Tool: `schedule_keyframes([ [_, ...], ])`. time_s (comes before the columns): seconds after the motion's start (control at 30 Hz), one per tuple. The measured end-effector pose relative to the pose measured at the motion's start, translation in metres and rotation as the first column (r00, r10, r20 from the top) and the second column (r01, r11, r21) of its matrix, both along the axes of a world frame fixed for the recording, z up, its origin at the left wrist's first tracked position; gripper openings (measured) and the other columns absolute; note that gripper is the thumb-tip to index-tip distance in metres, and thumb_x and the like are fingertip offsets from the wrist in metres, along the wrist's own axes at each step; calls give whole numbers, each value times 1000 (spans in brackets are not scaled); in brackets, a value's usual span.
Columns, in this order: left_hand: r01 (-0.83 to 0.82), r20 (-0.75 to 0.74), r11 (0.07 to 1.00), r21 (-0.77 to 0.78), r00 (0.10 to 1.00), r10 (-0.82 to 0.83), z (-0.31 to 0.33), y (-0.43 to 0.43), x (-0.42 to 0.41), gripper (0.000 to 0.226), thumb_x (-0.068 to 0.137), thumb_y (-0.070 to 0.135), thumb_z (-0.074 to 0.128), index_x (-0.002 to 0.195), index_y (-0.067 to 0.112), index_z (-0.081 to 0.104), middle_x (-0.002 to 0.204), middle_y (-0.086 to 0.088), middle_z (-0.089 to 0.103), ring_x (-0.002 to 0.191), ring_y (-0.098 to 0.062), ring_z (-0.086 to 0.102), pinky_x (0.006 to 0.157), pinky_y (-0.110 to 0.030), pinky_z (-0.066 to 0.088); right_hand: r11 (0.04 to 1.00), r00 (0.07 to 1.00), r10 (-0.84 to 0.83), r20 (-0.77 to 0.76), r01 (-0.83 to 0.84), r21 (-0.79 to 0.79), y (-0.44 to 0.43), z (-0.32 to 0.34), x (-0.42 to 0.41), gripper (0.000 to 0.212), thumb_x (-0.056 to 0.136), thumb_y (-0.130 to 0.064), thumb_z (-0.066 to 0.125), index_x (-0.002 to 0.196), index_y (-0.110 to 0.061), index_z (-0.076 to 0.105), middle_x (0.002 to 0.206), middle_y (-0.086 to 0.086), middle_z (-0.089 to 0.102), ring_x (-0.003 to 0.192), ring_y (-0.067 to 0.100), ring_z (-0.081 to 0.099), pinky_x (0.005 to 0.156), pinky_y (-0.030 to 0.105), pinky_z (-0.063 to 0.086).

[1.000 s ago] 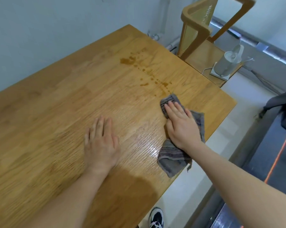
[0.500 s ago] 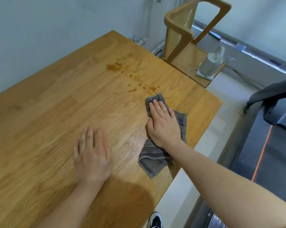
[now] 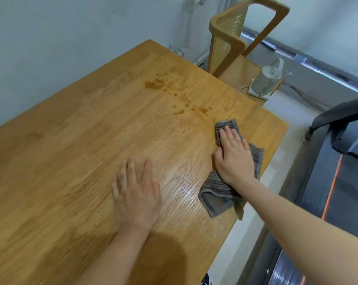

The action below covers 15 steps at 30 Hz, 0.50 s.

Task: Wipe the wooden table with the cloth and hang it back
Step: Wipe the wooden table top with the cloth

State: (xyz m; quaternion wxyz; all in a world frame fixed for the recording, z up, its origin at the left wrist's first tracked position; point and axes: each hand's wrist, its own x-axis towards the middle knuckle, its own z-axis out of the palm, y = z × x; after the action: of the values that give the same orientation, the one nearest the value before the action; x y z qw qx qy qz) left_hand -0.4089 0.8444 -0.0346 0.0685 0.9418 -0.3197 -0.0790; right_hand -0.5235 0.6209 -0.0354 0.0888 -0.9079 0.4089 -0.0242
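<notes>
Now my flat right grip (image 3: pixel 233 157) presses the grey striped cloth (image 3: pixel 217 200) toward brown spills (image 3: pixel 153 84) at eleven o'clock, flat left grip (image 3: pixel 135 194) bracing the wooden counter (image 3: pixel 71 151).

At frame centre, the honey-brown wooden table (image 3: pixel 75 153) shows fine grain and darker amber-brown spill spots (image 3: pixel 153 84), while the cloth (image 3: pixel 217 194) at right is grey with faint stripes.

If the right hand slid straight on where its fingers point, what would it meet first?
Probably the near end of the brown spill; the right hand, flat on the cloth, points just right of it, so it may only graze it.
</notes>
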Motion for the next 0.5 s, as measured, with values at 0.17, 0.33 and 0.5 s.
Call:
schedule_keyframes([
  [0.17, -9, -4, 1000, -2, 1000, 9, 0, -1, 3, 59, 88, 42, 22, 145, 34, 36, 154, -15, 30, 142, -31, 21, 112, -53, 22, 975, 974, 219, 54, -220, 16, 81, -4, 33, 59, 100, -39, 21, 154, -16, 22, 162, 2, 16, 150, 17, 7, 121, 43, 8],
  [0.33, -10, -19, 1000, 12, 1000, 10, 2, -1, 3, 59, 87, 40, 25, 144, 35, 38, 153, -14, 32, 142, -30, 23, 112, -53, 24, 860, 859, 507, 67, -510, 32, 66, 1, 36, 57, 98, -38, 24, 152, -19, 32, 159, -2, 26, 148, 13, 15, 121, 39, 11],
  [0.5, 48, -75, 997, 67, 996, -43, 9, -20, 1, 57, 95, 35, 24, 150, 42, 9, 161, -9, 2, 147, -27, -2, 118, -50, 5, 1000, 1000, -5, 30, 4, 28, -20, 1, 34, 56, 101, -34, 25, 155, -17, 20, 163, 0, 14, 150, 14, 6, 122, 37, 4],
])
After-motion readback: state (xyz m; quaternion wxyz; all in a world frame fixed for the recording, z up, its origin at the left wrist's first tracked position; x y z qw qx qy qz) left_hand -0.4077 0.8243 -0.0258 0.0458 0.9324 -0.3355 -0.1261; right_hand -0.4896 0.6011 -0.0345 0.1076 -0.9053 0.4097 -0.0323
